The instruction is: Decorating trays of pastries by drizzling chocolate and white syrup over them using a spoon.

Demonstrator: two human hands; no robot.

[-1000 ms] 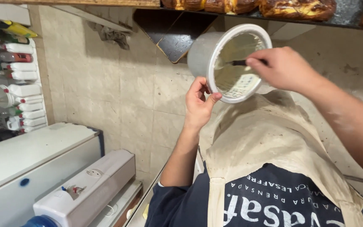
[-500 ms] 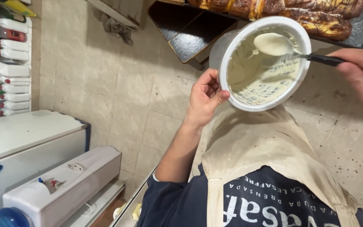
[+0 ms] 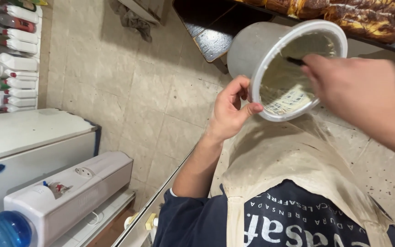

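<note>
Tiled floor (image 3: 129,91) below, bottles (image 3: 12,55) far left, water dispenser (image 3: 65,192) near left, loaves (image 3: 344,13) on dark tray at top. Left hand (image 3: 229,110) grips tilted tub (image 3: 289,64) by rim, thumb over edge. Right hand (image 3: 353,87), blurred, fingers clenched on dark utensil (image 3: 294,60) reaching inside tub. Cream residue coats tub wall. Stained apron (image 3: 289,160) beneath.

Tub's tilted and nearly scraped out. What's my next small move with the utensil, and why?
Probably draw the utensil in the right hand down the tub's lower inside wall, where pale batter streaks cling, while the left hand grips the rim and keeps it tilted.
</note>
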